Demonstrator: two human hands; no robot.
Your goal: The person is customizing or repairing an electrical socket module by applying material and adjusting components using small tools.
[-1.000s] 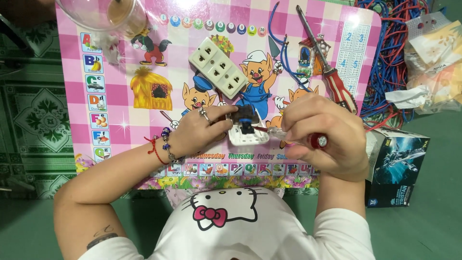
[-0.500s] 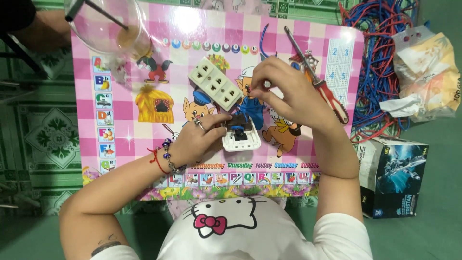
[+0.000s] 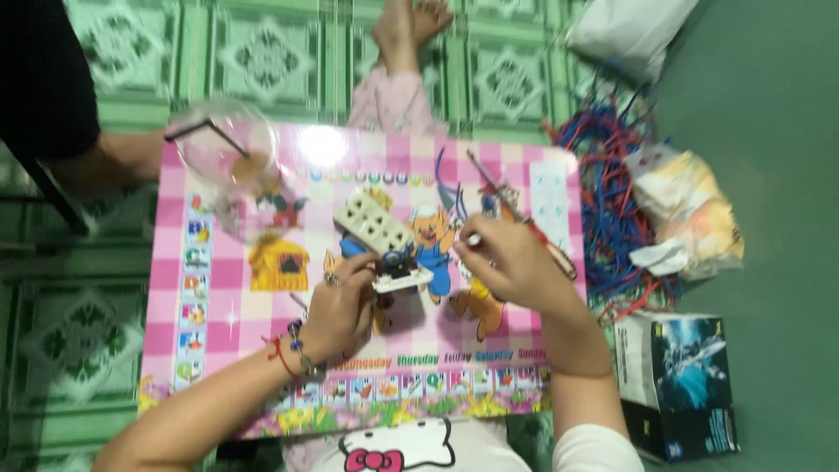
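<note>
- A green patterned floor [image 3: 262, 52] is seen beneath everything, and a pink checked table [image 3: 236, 306] with cartoon pictures is set on it.
- A tangle of blue and red wires [image 3: 612, 201] is heaped on the floor just beside the table's right edge, with crumpled bags [image 3: 690, 210] lying against it.
- A dark printed box [image 3: 682, 385] is placed on the floor near the table's right front corner.
- A clear round container [image 3: 218, 149] is stood on the table's far left corner.
- A white multi-hole socket block [image 3: 371, 223] is laid tilted near the table's middle.
- The left hand [image 3: 336, 310] is closed around a small white socket part [image 3: 402, 278], which is held just above the table's middle, in front of the socket block.
- The right hand [image 3: 511, 267] is curled, with the fingertips pinched on something small and pale; what it is cannot be told.
- A red-handled screwdriver [image 3: 524, 218] is left lying on the table just beyond the right hand.
</note>
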